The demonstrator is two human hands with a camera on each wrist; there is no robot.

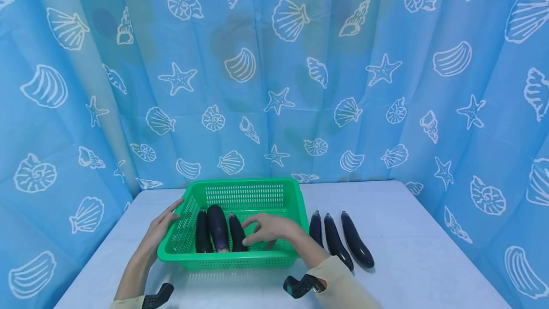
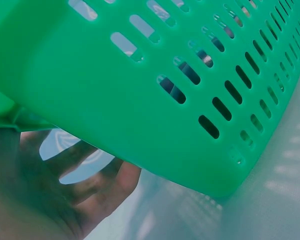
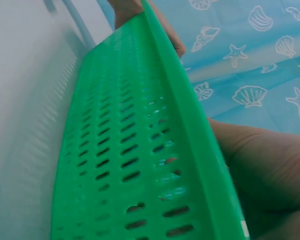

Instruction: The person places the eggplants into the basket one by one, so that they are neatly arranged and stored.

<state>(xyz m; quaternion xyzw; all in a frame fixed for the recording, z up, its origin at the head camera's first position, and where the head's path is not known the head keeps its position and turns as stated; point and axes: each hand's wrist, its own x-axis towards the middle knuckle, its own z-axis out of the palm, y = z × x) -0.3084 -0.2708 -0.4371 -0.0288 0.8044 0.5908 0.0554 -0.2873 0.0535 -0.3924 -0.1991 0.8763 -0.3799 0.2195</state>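
White tabletop [image 1: 407, 237] below, my left hand [image 1: 159, 228] grips the basket [image 1: 233, 262] by its left rim, my right hand [image 1: 271, 228] relaxed beside an eggplant [image 1: 237, 233].

Count before you: six eggplants [image 1: 218, 228], one basket [image 1: 231, 257], one left hand [image 1: 160, 227], one right hand [image 1: 270, 229].
You have three eggplants visible inside the basket, three more on the one table [image 1: 411, 252]. On you: two sleeves [image 1: 347, 283] and two black wrist devices [image 1: 298, 286], one of each per arm. You can count eight starfish prints [image 1: 279, 100] on the blue curtain [image 1: 266, 46]; shell prints [image 1: 289, 25] run to dozens, exact number unsure.
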